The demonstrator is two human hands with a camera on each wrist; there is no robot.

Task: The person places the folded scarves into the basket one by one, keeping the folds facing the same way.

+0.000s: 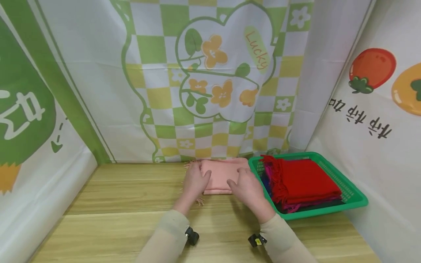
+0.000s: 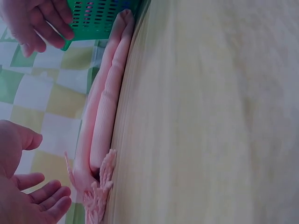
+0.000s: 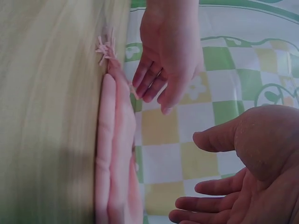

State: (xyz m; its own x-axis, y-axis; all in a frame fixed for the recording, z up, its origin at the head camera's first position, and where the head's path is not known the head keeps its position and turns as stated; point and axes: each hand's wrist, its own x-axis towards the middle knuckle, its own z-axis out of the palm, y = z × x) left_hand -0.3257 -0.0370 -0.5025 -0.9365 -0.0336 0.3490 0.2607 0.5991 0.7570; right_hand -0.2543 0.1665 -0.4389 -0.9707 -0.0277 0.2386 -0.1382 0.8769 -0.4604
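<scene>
A pink scarf, folded into a flat rectangle, lies on the wooden table against the back curtain. Its fringe spreads out at the left end. Over that left end hovers my left hand, fingers relaxed and thumb spread apart. My right hand is at the scarf's right end, close to the basket, its thumb also held away from the fingers. Both wrist views show a gap between the hands and the pink cloth, and neither palm holds anything. From the side, the scarf's folded layers look like thick rolled edges.
A green plastic basket stands right of the scarf, with a folded red scarf on top of purple and dark cloth. The wooden table extends left and forward. Printed curtains enclose the back and sides.
</scene>
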